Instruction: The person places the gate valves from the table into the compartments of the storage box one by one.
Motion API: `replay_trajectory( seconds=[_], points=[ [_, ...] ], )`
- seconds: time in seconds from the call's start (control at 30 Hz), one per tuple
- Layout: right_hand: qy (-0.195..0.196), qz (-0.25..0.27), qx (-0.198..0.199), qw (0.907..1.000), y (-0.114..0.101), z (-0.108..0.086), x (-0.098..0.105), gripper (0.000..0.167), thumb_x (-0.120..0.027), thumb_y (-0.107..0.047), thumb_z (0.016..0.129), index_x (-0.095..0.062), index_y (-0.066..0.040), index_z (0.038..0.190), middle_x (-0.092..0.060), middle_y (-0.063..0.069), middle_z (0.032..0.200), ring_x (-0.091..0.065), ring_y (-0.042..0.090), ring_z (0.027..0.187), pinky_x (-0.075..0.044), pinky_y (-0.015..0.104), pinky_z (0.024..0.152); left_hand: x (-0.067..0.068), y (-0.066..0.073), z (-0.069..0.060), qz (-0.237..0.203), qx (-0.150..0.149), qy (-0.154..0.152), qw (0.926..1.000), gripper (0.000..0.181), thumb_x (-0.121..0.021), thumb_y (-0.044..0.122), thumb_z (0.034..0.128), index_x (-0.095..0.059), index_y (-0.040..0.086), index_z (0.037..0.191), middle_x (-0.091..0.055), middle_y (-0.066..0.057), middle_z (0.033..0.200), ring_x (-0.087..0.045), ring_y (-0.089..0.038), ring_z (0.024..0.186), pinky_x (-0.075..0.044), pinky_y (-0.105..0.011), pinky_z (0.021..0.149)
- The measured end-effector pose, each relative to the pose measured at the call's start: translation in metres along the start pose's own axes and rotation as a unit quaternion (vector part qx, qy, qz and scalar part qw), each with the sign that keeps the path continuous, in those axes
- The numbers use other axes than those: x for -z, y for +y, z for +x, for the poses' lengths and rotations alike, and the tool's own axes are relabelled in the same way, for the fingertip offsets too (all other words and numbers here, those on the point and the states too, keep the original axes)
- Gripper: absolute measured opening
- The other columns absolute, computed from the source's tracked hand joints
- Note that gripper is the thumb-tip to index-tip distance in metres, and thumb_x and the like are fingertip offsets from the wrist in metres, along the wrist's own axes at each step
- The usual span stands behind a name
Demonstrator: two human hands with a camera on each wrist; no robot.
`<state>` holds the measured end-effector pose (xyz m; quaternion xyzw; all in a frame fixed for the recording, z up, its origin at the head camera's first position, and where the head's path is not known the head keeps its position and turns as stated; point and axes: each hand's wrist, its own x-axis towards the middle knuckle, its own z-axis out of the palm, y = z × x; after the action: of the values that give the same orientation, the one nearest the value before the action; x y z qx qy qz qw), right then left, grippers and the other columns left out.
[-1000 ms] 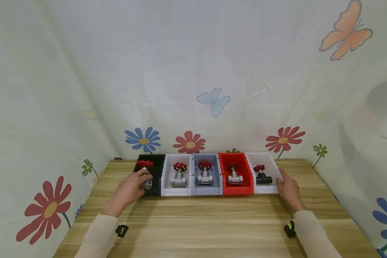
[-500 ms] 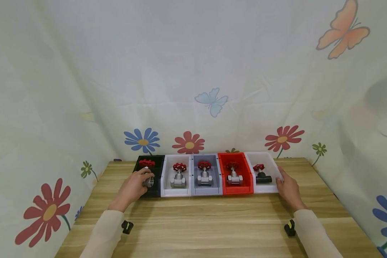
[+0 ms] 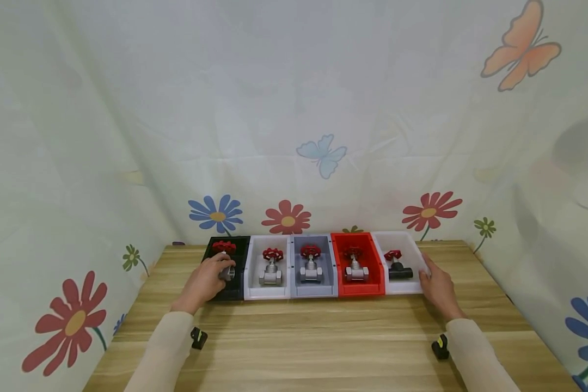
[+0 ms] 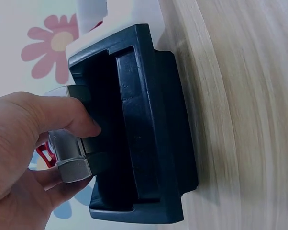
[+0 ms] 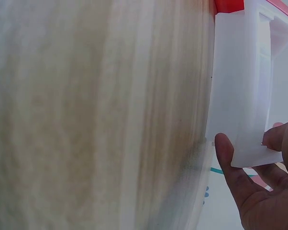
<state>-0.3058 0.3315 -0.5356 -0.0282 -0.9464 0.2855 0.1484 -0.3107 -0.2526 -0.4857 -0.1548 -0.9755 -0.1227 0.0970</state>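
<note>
My left hand (image 3: 202, 282) grips a silver metal valve (image 4: 73, 168) with a red handwheel (image 3: 224, 247). It is at the black bin (image 4: 151, 143), the leftmost in a row. In the left wrist view the thumb lies across the valve's body, which is over the bin's opening; whether it touches the bin floor cannot be told. At the row's other end, my right hand (image 3: 440, 286) holds the side wall of a white bin (image 5: 230, 81), fingers and thumb on either side of it. Inside that bin lies a dark valve (image 3: 400, 271) with a red handwheel.
Between the end bins stand a white bin (image 3: 268, 293), a grey bin (image 3: 314, 291) and a red bin (image 3: 362, 290). Each contains a silver valve with a red wheel. The row sits on a wooden table (image 3: 313, 343), with a flower-printed curtain (image 3: 255, 109) behind.
My left hand has moved slightly right with the valve, further over the black bin, and the handwheel has shifted right and up in view. My right hand stays on the white bin.
</note>
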Motion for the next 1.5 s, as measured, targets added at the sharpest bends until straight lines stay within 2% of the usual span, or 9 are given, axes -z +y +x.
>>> replay_trajectory(
  seconds=[0.1, 0.37, 0.53, 0.9, 1.1, 1.5],
  points=[
    [0.0, 0.0, -0.001, 1.0, -0.001, 0.0, 0.0, 0.054, -0.048, -0.009, 0.099, -0.034, 0.004, 0.149, -0.05, 0.04, 0.131, -0.053, 0.055, 0.115, -0.042, 0.065, 0.096, -0.002, -0.002, 0.003, -0.004, 0.0, -0.003, 1.0, 0.048, -0.071, -0.005, 0.0724, -0.07, 0.008, 0.119, -0.06, -0.012, 0.129, -0.059, -0.035, 0.112, -0.047, -0.055, 0.098],
    [0.001, 0.003, -0.002, 1.0, -0.002, -0.001, 0.001, 0.053, -0.049, -0.009, 0.099, -0.035, 0.004, 0.149, -0.05, 0.04, 0.132, -0.054, 0.055, 0.115, -0.043, 0.065, 0.095, -0.008, -0.006, 0.015, -0.018, 0.018, -0.043, 0.9988, 0.049, -0.072, -0.005, 0.0746, -0.068, 0.007, 0.122, -0.059, -0.015, 0.132, -0.058, -0.035, 0.118, -0.044, -0.055, 0.102],
    [-0.001, 0.003, -0.002, 1.0, -0.001, -0.001, 0.0, 0.053, -0.048, -0.009, 0.1, -0.034, 0.004, 0.149, -0.049, 0.04, 0.133, -0.053, 0.055, 0.117, -0.042, 0.065, 0.097, -0.011, -0.01, 0.019, -0.019, 0.027, -0.056, 0.9979, 0.049, -0.072, -0.005, 0.075, -0.068, 0.006, 0.123, -0.059, -0.015, 0.133, -0.057, -0.035, 0.12, -0.043, -0.054, 0.104],
    [0.016, 0.001, 0.014, 0.9998, 0.002, 0.0, -0.001, 0.052, -0.048, -0.008, 0.098, -0.036, 0.006, 0.147, -0.051, 0.041, 0.129, -0.055, 0.056, 0.113, -0.042, 0.065, 0.095, -0.019, -0.015, 0.028, -0.025, 0.01, -0.072, 0.9971, 0.051, -0.073, -0.007, 0.071, -0.069, 0.005, 0.12, -0.06, -0.016, 0.132, -0.056, -0.037, 0.122, -0.044, -0.054, 0.102],
    [0.012, -0.002, 0.005, 0.9999, 0.003, 0.001, -0.002, 0.052, -0.047, -0.009, 0.099, -0.036, 0.005, 0.148, -0.05, 0.04, 0.13, -0.054, 0.055, 0.115, -0.042, 0.065, 0.096, -0.02, -0.016, 0.034, -0.027, 0.018, -0.1, 0.9945, 0.051, -0.072, -0.007, 0.0721, -0.069, 0.006, 0.121, -0.06, -0.016, 0.132, -0.055, -0.037, 0.124, -0.044, -0.054, 0.103],
    [0.011, -0.004, 0.009, 0.9999, 0.0, 0.0, -0.001, 0.053, -0.048, -0.009, 0.098, -0.036, 0.006, 0.148, -0.05, 0.04, 0.13, -0.054, 0.055, 0.115, -0.043, 0.065, 0.095, -0.019, -0.013, 0.034, -0.026, 0.005, -0.108, 0.9938, 0.048, -0.068, -0.01, 0.0707, -0.07, 0.003, 0.117, -0.062, -0.016, 0.129, -0.056, -0.037, 0.121, -0.044, -0.053, 0.104]
  ],
)
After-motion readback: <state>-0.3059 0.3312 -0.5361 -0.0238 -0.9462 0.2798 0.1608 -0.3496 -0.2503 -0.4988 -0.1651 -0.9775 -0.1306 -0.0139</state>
